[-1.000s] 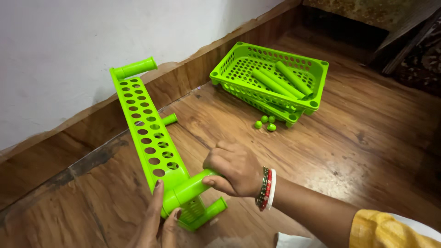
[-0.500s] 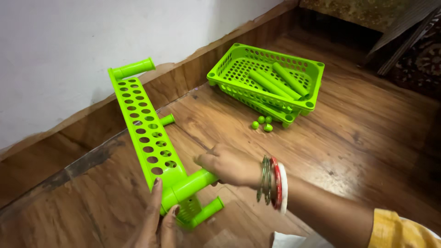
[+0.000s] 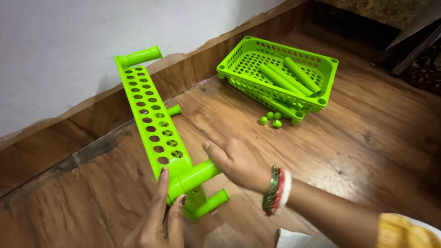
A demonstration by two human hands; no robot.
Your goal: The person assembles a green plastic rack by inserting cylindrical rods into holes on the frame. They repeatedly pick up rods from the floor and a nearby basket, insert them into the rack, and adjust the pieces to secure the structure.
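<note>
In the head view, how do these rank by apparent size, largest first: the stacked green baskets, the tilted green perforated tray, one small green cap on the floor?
1. tilted perforated tray, though it is nearer the camera, so this rank is unsure.
2. stacked baskets, farther away.
3. small green cap, clearly smallest.
</note>
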